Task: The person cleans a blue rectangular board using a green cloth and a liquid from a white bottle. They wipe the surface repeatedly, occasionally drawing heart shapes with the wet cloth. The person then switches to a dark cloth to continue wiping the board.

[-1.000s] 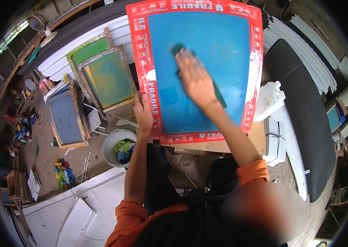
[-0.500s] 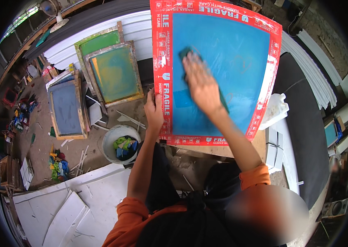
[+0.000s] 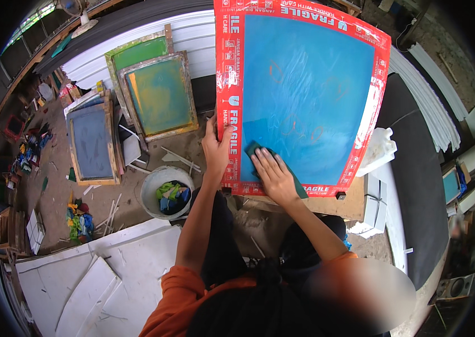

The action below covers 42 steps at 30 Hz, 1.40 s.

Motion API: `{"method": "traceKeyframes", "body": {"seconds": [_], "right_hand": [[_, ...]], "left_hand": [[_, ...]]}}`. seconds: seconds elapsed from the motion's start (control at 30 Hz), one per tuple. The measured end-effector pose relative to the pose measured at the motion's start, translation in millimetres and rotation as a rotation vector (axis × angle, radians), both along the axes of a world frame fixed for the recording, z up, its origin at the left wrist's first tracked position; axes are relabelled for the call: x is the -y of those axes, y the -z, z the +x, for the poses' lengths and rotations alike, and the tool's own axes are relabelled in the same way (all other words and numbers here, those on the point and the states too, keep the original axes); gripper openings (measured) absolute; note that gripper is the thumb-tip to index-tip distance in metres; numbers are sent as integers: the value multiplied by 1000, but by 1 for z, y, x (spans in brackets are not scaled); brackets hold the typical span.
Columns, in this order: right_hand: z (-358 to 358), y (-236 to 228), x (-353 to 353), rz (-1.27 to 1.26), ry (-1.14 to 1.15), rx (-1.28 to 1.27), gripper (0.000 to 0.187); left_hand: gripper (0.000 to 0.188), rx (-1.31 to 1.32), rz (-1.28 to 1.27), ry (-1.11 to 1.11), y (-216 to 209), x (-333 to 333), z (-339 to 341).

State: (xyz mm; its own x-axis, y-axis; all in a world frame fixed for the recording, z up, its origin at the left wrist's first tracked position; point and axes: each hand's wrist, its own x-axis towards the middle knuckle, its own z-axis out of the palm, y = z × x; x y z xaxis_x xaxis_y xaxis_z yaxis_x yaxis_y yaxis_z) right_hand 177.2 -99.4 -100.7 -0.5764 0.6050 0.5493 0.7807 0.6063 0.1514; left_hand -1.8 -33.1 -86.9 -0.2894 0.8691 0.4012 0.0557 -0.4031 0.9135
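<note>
A large screen-printing frame [image 3: 310, 73] with a blue mesh and a border of red printed tape stands tilted up in front of me. My left hand [image 3: 215, 147] grips its left edge, with the fingers behind the border. Low on the mesh, my right hand [image 3: 274, 173] lies flat over a dark green cloth [image 3: 253, 148] and presses it to the surface. Most of that cloth is under the palm and fingers; a strip trails out toward the wrist. Faint orange marks and wet-looking streaks show on the mesh.
A grey bucket [image 3: 148, 195] with coloured rags stands left of my legs. Beyond it lean several wooden screen frames [image 3: 158, 101]. To the right are a white jug [image 3: 382, 147] and strapped white sheets [image 3: 374, 205]. White boards [image 3: 136, 253] lie at the lower left.
My right hand has slid down the mesh with the green cloth, from the upper left to near the bottom edge. The frame has shifted slightly right in view; my left hand keeps its grip.
</note>
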Motion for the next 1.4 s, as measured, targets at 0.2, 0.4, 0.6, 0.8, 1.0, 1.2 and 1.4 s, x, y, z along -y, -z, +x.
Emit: {"method": "traceKeyframes", "body": {"seconds": [0.2, 0.4, 0.6, 0.8, 1.0, 1.2, 1.4], "right_hand": [[62, -18, -14, 177, 322, -228, 50], [14, -11, -17, 114, 91, -192, 51], [58, -46, -32, 249, 192, -107, 53], [116, -106, -65, 415, 504, -445, 51], [53, -75, -54, 214, 205, -413, 53], [26, -106, -78, 225, -35, -171, 54], [35, -166, -109, 493, 264, -285, 55]], "left_hand": [[41, -46, 24, -5, -1, -2, 0], [37, -163, 71, -61, 8, -11, -4], [46, -234, 80, 2, -3, -15, -5], [49, -69, 37, 151, -32, -14, 11], [45, -295, 136, -108, -22, -22, 9], [38, -225, 93, -76, -17, -14, 5], [35, -191, 125, -42, -21, -11, 8]]}}
